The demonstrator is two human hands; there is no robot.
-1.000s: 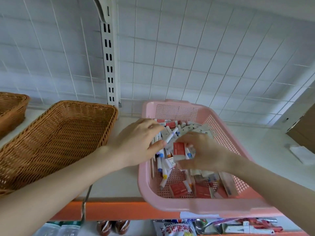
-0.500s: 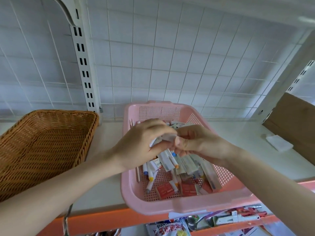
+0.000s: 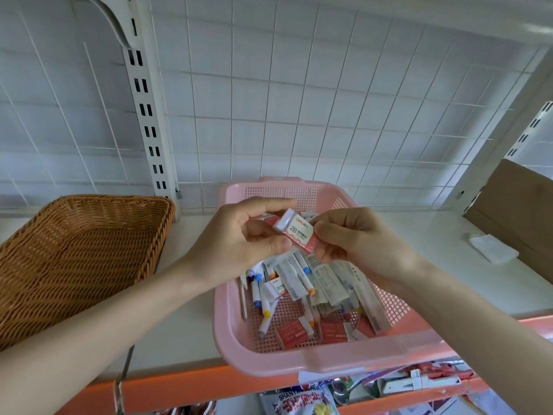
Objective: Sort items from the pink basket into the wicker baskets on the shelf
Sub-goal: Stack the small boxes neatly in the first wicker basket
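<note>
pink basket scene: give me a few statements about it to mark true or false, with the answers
1. The left hand and the right hand both pinch one eraser marked 2B above the pink basket. True.
2. The wicker basket stands to the right of the pink basket. False: it stands to its left.
3. Pens with coloured caps lie in the pink basket. True.
4. The wicker basket already holds erasers. False: none show in it.

Forearms are angling in from the lower corners; left hand (image 3: 236,239) and right hand (image 3: 359,238) are pinching one eraser (image 3: 294,233) mid-frame.
</note>
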